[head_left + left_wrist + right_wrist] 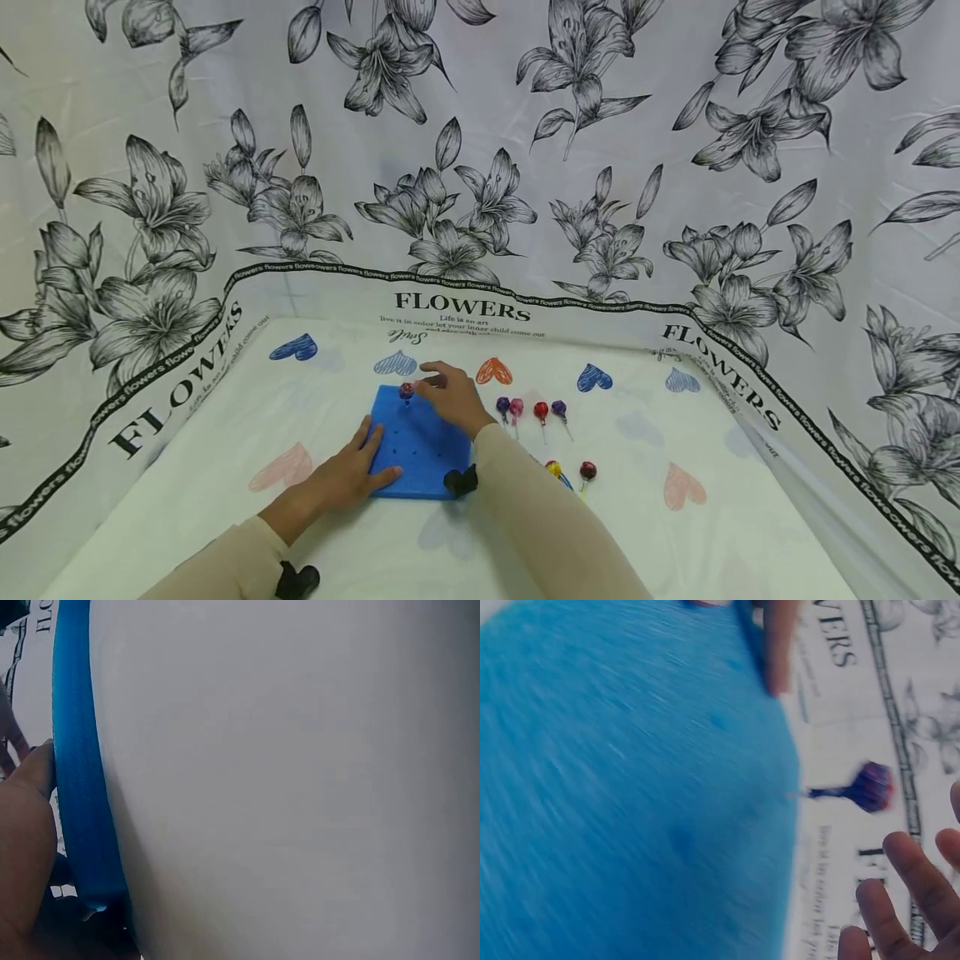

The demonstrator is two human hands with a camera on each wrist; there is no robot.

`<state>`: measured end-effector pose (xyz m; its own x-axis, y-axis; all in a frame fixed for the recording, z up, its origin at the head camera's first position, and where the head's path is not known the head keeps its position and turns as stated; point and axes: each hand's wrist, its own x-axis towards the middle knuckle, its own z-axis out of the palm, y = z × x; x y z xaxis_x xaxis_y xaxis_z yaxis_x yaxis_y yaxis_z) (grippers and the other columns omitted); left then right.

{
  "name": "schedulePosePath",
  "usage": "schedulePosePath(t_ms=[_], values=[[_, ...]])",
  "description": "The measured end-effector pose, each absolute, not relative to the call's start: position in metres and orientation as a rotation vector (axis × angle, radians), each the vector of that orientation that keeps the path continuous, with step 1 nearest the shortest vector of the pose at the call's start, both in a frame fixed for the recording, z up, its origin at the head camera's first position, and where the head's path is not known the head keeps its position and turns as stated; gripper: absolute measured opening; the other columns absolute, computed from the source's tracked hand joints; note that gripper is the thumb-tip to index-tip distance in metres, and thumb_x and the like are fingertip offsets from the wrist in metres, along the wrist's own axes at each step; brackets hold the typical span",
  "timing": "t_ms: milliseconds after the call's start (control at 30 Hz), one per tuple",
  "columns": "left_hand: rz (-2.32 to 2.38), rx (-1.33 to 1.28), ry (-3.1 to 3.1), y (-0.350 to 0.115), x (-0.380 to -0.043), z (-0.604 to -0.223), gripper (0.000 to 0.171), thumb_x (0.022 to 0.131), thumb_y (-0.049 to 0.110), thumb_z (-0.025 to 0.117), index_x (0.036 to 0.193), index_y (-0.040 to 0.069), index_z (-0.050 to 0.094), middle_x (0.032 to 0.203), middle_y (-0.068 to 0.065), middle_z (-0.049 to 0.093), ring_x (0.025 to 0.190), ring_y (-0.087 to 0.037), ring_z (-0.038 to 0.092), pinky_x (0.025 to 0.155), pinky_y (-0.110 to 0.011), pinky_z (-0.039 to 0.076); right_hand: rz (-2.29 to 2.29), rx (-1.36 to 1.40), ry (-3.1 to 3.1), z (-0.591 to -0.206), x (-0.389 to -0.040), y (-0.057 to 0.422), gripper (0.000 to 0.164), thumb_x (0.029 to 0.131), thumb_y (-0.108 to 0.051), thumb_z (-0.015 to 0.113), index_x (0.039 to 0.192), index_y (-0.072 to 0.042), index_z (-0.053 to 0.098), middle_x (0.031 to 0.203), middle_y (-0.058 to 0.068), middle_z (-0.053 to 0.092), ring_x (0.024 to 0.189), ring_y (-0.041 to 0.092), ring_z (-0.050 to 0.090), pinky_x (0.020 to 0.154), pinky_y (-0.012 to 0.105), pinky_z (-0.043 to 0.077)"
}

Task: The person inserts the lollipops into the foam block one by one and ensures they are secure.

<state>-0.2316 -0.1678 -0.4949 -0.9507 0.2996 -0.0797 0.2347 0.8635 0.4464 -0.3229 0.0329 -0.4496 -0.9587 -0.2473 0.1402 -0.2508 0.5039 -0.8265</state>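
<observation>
A blue foam block (420,467) with small holes lies flat on the tabletop. From its far edge rises one lollipop (407,390) with a dark blue and red wrapper, its stick set into the foam. My right hand (452,398) hovers just right of that lollipop; in the right wrist view its fingers (922,889) are spread and apart from the candy. Along the block's left side rests my left hand (347,471), thumb on the near part and fingers by the left edge. The left wrist view shows this hand against the block's side (82,772).
Right of the block lie a purple lollipop (503,405), a pink one (517,407), a red one (541,410) and another purple one (558,408). Nearer are a yellow-topped lollipop (553,468), partly behind the right sleeve, and a dark red one (588,471). A flower-print curtain (450,208) hangs behind.
</observation>
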Motion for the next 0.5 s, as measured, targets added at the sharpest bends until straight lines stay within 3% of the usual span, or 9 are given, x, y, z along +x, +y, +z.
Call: schedulePosePath(t_ms=[500], values=[[0.665, 0.416, 2.875, -0.169, -0.228, -0.49, 0.098, 0.089, 0.061, 0.056, 0.151, -0.004, 0.019, 0.156, -0.027, 0.004, 0.133, -0.052, 0.026, 0.097, -0.061, 0.036, 1.431, 0.711, -2.532, -0.364, -0.31, 0.087, 0.04, 0.095, -0.035, 0.063, 0.132, -0.022, 0.06, 0.114, -0.003, 0.067, 0.099, 0.014, 0.061, 0.078, 0.037, 0.052]])
